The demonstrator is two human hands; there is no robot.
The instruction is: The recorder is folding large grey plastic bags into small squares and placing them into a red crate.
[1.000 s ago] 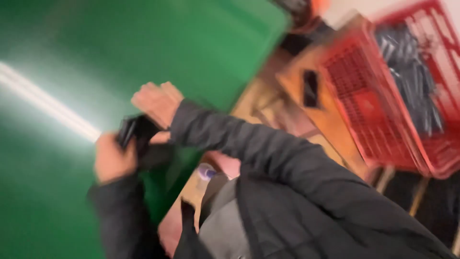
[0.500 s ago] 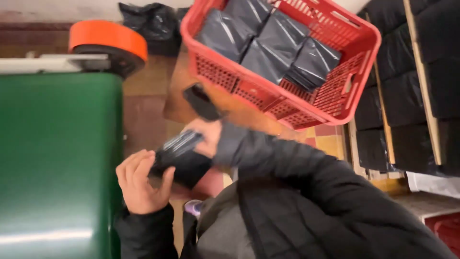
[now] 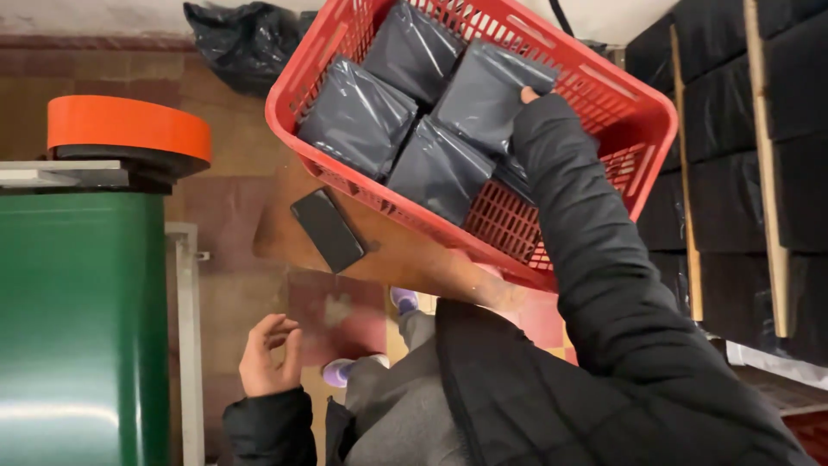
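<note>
My right hand (image 3: 528,93) reaches into a red plastic basket (image 3: 655,112); only a bit of it shows past the black sleeve. It grips the edge of a dark grey plastic package (image 3: 483,95) that lies with several similar packages (image 3: 358,116) in the basket. My left hand (image 3: 267,354) hangs low at the left with its fingers apart and nothing in it. It is just right of a green machine (image 3: 78,319).
The basket rests tilted on a wooden board (image 3: 405,255), which also holds a flat black slab (image 3: 326,229). An orange round disc (image 3: 129,128) tops the green machine. A black bag (image 3: 246,43) lies behind. Shelves of dark packages (image 3: 793,129) stand at the right.
Both hands held a dark package near my chest. Now the right hand has gone up into the basket with it, and the left hand has let go and dropped away.
</note>
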